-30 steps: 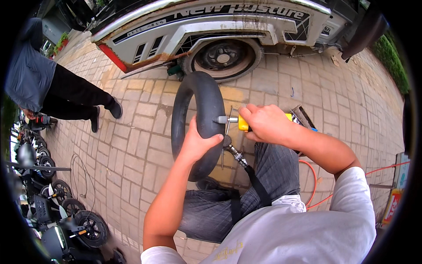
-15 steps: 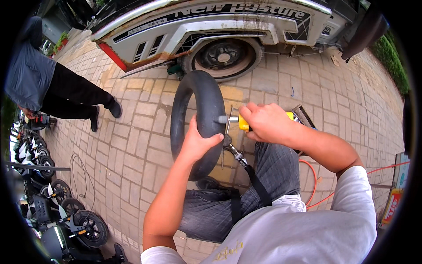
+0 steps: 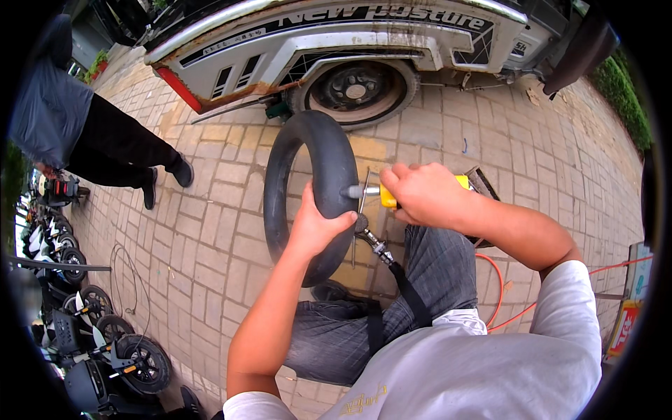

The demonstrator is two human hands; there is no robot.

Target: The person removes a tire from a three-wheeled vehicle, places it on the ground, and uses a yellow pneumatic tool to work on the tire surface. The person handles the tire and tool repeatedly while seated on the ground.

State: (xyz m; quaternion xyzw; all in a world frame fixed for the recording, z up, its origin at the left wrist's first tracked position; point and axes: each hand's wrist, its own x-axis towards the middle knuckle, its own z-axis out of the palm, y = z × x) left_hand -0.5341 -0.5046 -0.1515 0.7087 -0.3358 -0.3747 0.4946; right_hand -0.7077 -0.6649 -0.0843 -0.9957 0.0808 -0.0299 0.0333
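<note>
A black inflated inner tube (image 3: 330, 157) stands upright in front of my knees. My left hand (image 3: 316, 224) grips its near side, thumb over the outer face and fingers in through the hole. My right hand (image 3: 432, 196) is closed around a yellow power tool (image 3: 387, 196), whose grey rounded tip (image 3: 355, 191) touches the tube's outer surface. Below the tip, a metal fitting with a round dark head (image 3: 362, 223) sits close to the tube, joined to a black strap (image 3: 411, 294) across my leg. A thin metal rod (image 3: 363, 203) passes behind the tool's tip.
Beyond the tube stands a rusty white vehicle with a wheel (image 3: 355, 91). A person in dark trousers (image 3: 122, 136) stands at the left, above parked scooters (image 3: 143, 364). An orange hose (image 3: 501, 294) runs across the paving at right, near an open box (image 3: 483, 182).
The inner tube's far-left side has shifted slightly left, so the ring looks a little wider. Both hands and the yellow power tool stay nearly in place.
</note>
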